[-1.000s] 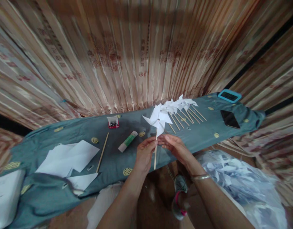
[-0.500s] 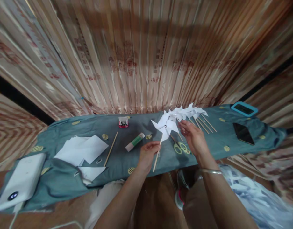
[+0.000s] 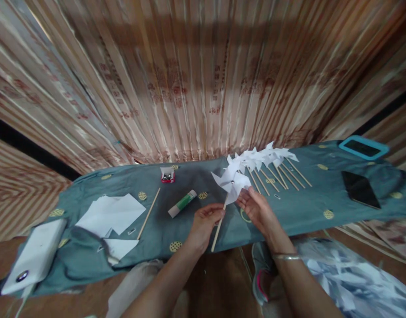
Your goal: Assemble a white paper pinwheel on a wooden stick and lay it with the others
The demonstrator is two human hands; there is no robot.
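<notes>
My left hand (image 3: 206,223) pinches the wooden stick of a white paper pinwheel (image 3: 232,182), held upright above the cloth with a silver pin at its centre. My right hand (image 3: 256,210) is at the pinwheel's lower right blade, fingers apart and partly behind the paper; whether they touch it is unclear. Behind lies a row of white pinwheels (image 3: 269,155) on sticks, overlapping one another. Part of the yellow-green scissors (image 3: 245,216) shows beside my right hand, the rest hidden. A green and white glue stick (image 3: 182,203) lies left of my left hand.
On the green cloth (image 3: 196,234) are a small red box of pins (image 3: 167,176), a loose stick (image 3: 148,213), white paper sheets (image 3: 112,213), a white power bank (image 3: 35,251), a black phone (image 3: 360,189) and a blue-framed device (image 3: 364,147). A plastic bag (image 3: 351,278) sits below right.
My right hand has moved from the row of pinwheels down to beside the held one's blade. The view has shifted slightly, and more sticks of the row now show.
</notes>
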